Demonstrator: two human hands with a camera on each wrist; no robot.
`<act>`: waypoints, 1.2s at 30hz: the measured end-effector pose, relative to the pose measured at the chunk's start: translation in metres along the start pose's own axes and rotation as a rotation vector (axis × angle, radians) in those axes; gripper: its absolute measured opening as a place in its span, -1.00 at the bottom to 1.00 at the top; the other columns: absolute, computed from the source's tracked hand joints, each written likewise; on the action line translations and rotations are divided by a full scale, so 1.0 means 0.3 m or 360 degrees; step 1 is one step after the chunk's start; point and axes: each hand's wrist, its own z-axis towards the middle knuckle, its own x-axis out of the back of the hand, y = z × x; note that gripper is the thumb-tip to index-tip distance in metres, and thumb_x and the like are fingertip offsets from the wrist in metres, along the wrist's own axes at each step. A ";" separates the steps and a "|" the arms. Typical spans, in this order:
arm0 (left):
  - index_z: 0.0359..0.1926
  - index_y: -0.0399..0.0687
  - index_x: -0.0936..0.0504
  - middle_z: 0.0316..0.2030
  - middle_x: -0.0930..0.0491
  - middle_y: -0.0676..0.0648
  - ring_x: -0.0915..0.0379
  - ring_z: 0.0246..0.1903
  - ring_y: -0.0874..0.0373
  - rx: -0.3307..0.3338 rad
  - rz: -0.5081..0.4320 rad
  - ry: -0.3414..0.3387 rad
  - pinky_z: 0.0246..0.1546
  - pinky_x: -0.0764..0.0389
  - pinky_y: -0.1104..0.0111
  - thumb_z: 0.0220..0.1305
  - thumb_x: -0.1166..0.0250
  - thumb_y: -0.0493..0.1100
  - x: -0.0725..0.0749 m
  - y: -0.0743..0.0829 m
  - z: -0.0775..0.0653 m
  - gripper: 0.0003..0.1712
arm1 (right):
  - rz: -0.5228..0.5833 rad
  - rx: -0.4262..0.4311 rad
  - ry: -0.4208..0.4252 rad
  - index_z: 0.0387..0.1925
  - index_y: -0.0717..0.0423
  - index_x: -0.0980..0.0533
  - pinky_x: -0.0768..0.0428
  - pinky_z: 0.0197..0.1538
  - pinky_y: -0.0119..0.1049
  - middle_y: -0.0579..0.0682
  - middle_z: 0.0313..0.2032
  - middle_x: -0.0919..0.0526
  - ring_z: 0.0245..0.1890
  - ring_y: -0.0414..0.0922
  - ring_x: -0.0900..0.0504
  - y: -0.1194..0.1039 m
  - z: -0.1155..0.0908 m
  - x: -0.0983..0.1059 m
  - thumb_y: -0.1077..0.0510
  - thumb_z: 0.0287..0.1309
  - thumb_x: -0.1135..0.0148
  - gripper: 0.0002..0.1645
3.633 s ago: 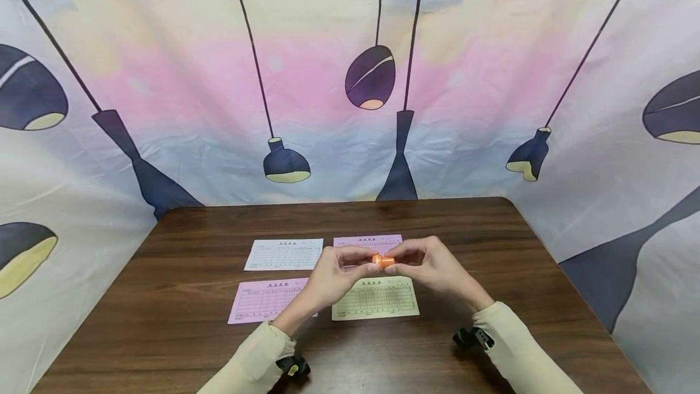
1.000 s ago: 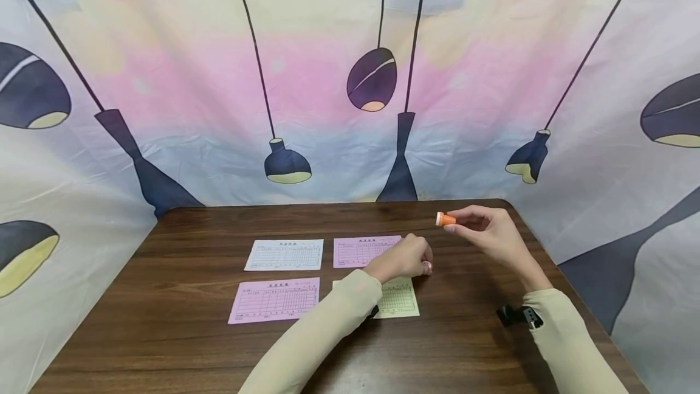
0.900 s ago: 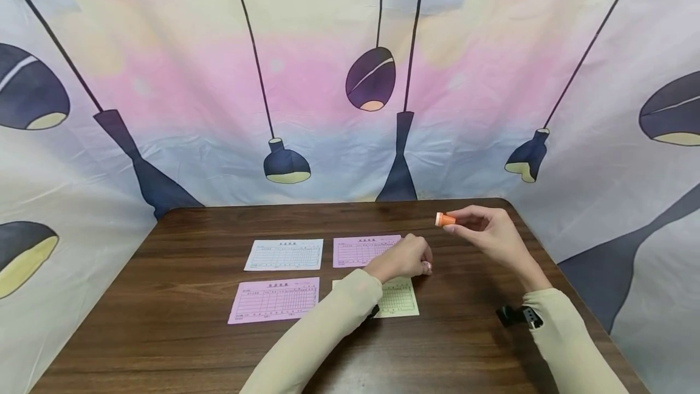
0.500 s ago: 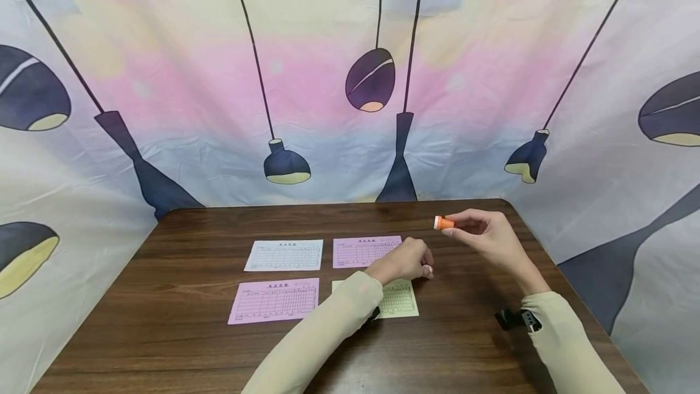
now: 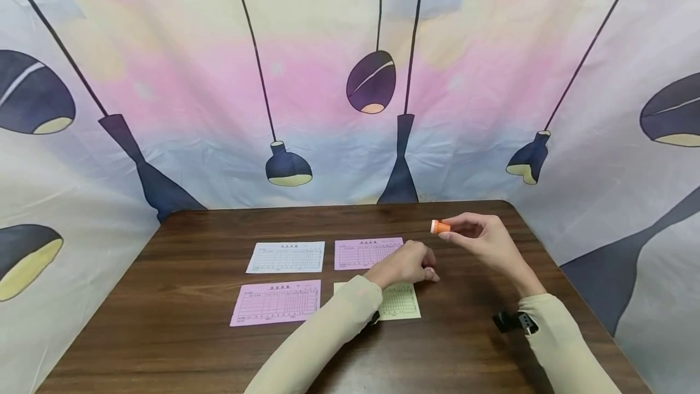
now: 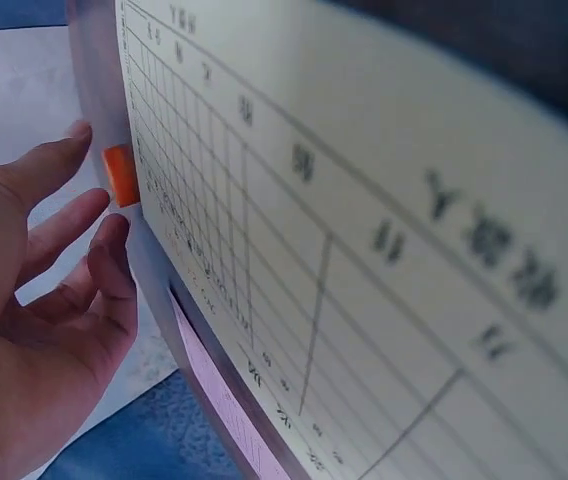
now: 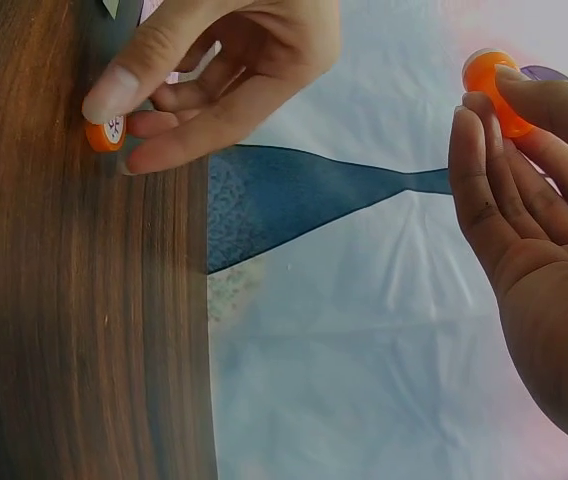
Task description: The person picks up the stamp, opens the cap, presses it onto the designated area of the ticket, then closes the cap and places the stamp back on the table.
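Note:
My right hand (image 5: 487, 242) pinches a small orange stamp (image 5: 440, 227) above the right part of the table, its white end pointing left. In the right wrist view, the thumb and fingertips hold the stamp (image 7: 494, 92) by its sides. My left hand (image 5: 407, 263) is low over the table, near the right edges of the pink and green slips. An orange cap (image 7: 104, 134) with a purple-printed white top sits on the table by its fingertips. The left wrist view shows the thumb and fingers spread around the cap (image 6: 120, 175), with a gap to it.
Printed slips lie in two rows: white (image 5: 285, 257), pink (image 5: 361, 253), another pink (image 5: 276, 303) and green (image 5: 401, 303), the last partly under the left forearm. A patterned cloth (image 5: 328, 108) hangs behind the brown table (image 5: 164, 333).
Both hands held the orange stamp together; they parted, the right keeping the stamp, the left taking the cap to the table. Just now the left fingers loosen, and the stamp sinks slightly leftward.

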 end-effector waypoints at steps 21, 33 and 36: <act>0.11 -0.13 -0.76 0.05 -0.68 -0.09 -0.63 -0.05 0.12 -0.0190 0.0111 0.0213 -0.07 -0.66 0.45 0.52 -0.30 -0.02 0.121 -0.040 -0.195 -0.65 | 0.0048 0.0051 -0.0013 -0.03 0.08 -0.75 -0.75 -0.22 -0.42 0.10 -0.17 -0.82 -0.28 -0.14 -0.80 -0.020 0.029 -0.056 0.14 0.24 -0.52 -0.73; -0.14 -0.07 -0.73 -0.11 -0.65 -0.06 -0.67 -0.07 0.04 -0.0175 0.0053 0.0314 -0.11 -0.71 0.37 0.50 -0.30 -0.09 0.217 -0.135 -0.383 -0.83 | 0.0109 0.0015 -0.0027 -0.04 0.11 -0.75 -0.76 -0.21 -0.41 0.07 -0.21 -0.83 -0.29 -0.23 -0.79 -0.032 0.043 -0.099 0.15 0.20 -0.55 -0.71; -0.15 -0.04 -0.74 -0.10 -0.65 -0.04 -0.67 -0.07 0.03 -0.0158 0.0081 0.0367 -0.10 -0.72 0.34 0.49 -0.31 -0.10 0.238 -0.174 -0.422 -0.86 | 0.0131 0.0036 -0.0045 -0.03 0.11 -0.75 -0.76 -0.21 -0.41 0.07 -0.22 -0.82 -0.29 -0.25 -0.77 -0.041 0.047 -0.111 0.15 0.21 -0.54 -0.71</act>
